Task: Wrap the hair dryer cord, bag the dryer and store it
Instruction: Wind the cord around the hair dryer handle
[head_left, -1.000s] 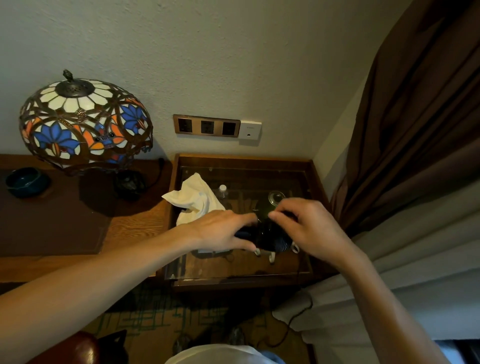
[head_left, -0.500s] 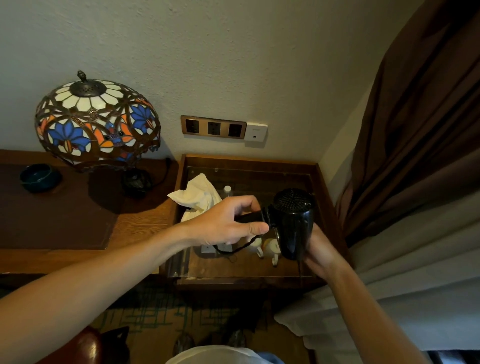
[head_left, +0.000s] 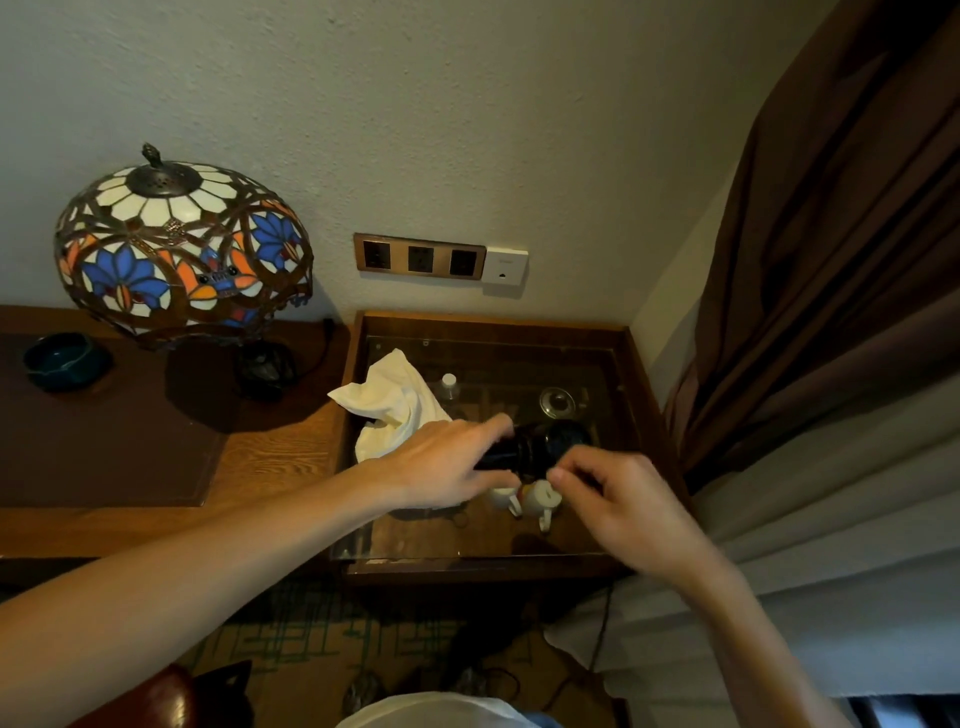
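A black hair dryer (head_left: 540, 447) is held over the glass-topped side table (head_left: 493, 325). My left hand (head_left: 441, 462) grips its handle from the left, thumb underneath. My right hand (head_left: 618, 499) is at the dryer's right side with fingers pinched together, apparently on the dark cord, which is mostly hidden. A length of cord (head_left: 602, 629) hangs below the table's front right corner. A crumpled cream cloth bag (head_left: 387, 402) lies on the glass just behind my left hand.
Under the glass are two white cups (head_left: 535, 501), a small bottle (head_left: 448, 384) and a round metal lid (head_left: 557, 401). A stained-glass lamp (head_left: 182, 249) and a dark bowl (head_left: 60, 358) stand on the desk at left. Wall sockets (head_left: 420, 257) sit above; brown curtain (head_left: 831, 234) at right.
The dryer was lifted upright half a second ago with my right hand under it; now it lies lower and level, and my right hand has come over to its near right side, pinching.
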